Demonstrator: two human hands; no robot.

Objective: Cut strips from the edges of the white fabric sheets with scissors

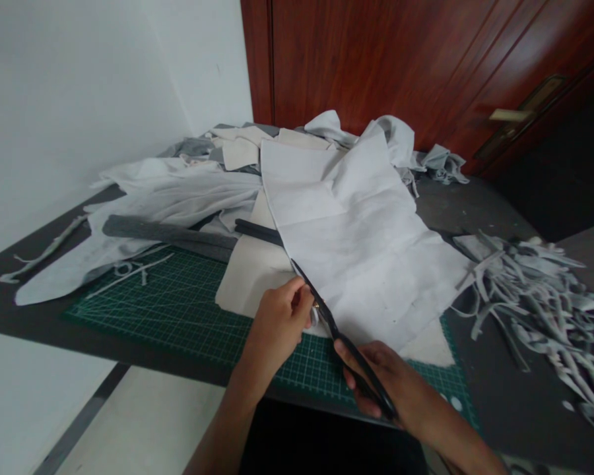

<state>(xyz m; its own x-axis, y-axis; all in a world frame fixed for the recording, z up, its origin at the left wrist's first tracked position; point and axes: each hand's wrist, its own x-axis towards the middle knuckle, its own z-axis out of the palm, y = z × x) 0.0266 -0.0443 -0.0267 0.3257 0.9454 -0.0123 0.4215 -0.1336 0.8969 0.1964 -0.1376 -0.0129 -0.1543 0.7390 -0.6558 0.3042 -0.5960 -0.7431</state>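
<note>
My right hand (376, 376) is closed around the black handles of a pair of scissors (330, 321), whose blades point up and left along the edge of a large white cloth (351, 218). Beside the blades, my left hand (284, 310) has its fingers pinched at the cloth's lower left edge; a small curled light strip (314, 316) shows just under the fingertips. Beneath the white cloth lies a cream fabric piece (247, 274), resting on a green cutting mat (178, 310). A dark narrow object (258, 232) pokes out from the white cloth's left edge.
A heap of grey and white fabric strips (549, 297) lies on the dark table (455, 204) at the right. Crumpled pale cloth (168, 191) spreads over the left side. A white wall and a red-brown door (376, 59) stand behind the table.
</note>
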